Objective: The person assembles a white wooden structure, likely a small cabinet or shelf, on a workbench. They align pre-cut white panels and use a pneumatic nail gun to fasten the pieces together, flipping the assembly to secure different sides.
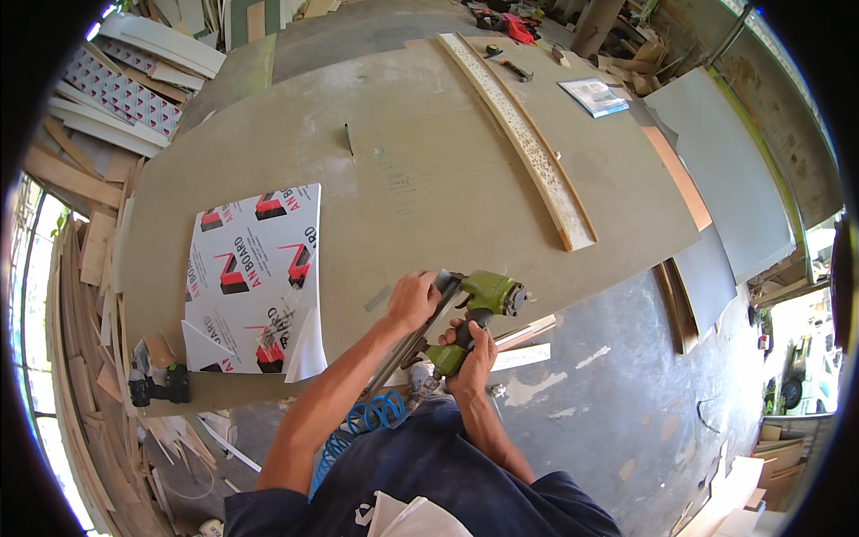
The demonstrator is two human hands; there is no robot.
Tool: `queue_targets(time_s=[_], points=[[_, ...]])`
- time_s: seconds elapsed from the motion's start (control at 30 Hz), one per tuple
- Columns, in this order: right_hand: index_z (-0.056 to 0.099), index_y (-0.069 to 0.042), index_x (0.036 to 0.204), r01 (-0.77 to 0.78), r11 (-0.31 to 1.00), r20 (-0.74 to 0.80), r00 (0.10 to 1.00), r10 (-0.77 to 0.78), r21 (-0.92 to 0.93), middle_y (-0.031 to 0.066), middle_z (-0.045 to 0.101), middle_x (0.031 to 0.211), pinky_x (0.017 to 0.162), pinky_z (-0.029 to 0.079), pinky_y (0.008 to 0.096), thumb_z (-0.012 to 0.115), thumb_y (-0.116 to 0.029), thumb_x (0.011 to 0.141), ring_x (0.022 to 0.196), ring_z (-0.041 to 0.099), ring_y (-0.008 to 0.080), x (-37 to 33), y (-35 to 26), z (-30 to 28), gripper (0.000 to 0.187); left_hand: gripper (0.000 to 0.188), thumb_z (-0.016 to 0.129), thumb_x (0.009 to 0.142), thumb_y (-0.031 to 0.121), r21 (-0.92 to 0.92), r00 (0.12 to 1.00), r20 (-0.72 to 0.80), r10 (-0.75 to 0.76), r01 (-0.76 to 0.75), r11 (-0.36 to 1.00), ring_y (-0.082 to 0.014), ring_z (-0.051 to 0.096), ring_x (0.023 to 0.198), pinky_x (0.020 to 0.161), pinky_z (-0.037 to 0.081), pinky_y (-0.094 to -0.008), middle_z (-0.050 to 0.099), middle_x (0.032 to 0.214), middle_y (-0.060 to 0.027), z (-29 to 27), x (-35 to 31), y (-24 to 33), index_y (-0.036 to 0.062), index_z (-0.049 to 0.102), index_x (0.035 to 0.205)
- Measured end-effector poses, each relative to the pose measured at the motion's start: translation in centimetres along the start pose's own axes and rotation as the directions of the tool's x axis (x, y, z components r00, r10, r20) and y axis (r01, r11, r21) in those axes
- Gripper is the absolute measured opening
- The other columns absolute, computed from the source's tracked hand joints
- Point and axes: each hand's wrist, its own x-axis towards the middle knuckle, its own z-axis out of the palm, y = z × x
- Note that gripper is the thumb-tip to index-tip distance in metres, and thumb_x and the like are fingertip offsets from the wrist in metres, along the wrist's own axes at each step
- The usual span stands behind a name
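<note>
My right hand (474, 360) is wrapped round the grip of a green and black air nail gun (490, 294), held in front of my body by the table's near edge. The fingers of my left hand (413, 300) are closed at the gun's long metal magazine, near its nose end. What lies under those fingers is partly hidden. A blue coiled air hose (380, 410) hangs below the gun, by my left forearm. Left of my hands, a white printed board (255, 268) rests on the large worktable (394, 215), its protective film peeling at the near corners.
A long narrow wooden piece (528, 143) spans the table's right half. Beyond it are a hammer (516, 70), a tape measure (493, 51) and a blue-white packet (594, 97). A pen (349, 139) lies mid-table. A cordless drill (161, 385) sits at the near left corner. Scrap boards line the left.
</note>
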Motion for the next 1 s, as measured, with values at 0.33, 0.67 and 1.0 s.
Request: queue_targets(time_s=[0.33,0.67,1.0], points=[[0.054,0.0,0.106,-0.03,0.999,-0.021,0.999,0.03,0.021,0.0161,0.068,0.092,0.058,0.055,0.0365,0.06,-0.012,0.099,0.066,0.062,0.0218,-0.3,0.2,0.8,0.015,0.034,0.067,0.085,0.006,0.063,0.999,-0.025,-0.043,0.044,0.997,-0.044,0.068,0.089,0.077,0.055,-0.0502,0.069,0.104,-0.024,-0.3,-1.8,0.2,-0.001,0.067,0.118],[0.055,0.002,0.116,-0.047,0.999,0.0,0.999,0.047,0.018,0.0157,0.067,0.093,0.06,0.054,0.0361,0.06,-0.016,0.098,0.068,0.061,0.0218,-0.5,0.0,0.4,0.025,0.046,0.053,0.105,0.042,0.085,0.988,0.153,0.022,-0.036,0.996,-0.0442,0.058,0.125,0.099,0.05,-0.0494,0.057,0.137,-0.0271,-1.1,-5.1,0.8,0.0067,0.07,0.129],[0.056,-0.003,0.115,-0.057,0.98,-0.054,0.996,0.068,0.189,0.0077,0.056,0.082,0.066,0.049,0.0388,0.06,-0.025,0.101,0.066,0.052,0.0188,0.9,-0.7,-0.8,0.026,0.083,0.031,0.105,0.068,-0.2,0.929,0.275,-0.247,0.307,0.93,-0.0376,0.055,0.134,0.108,0.047,-0.0465,0.055,0.143,-0.03,-4.5,-6.4,-0.7,0.0012,0.052,0.149]])
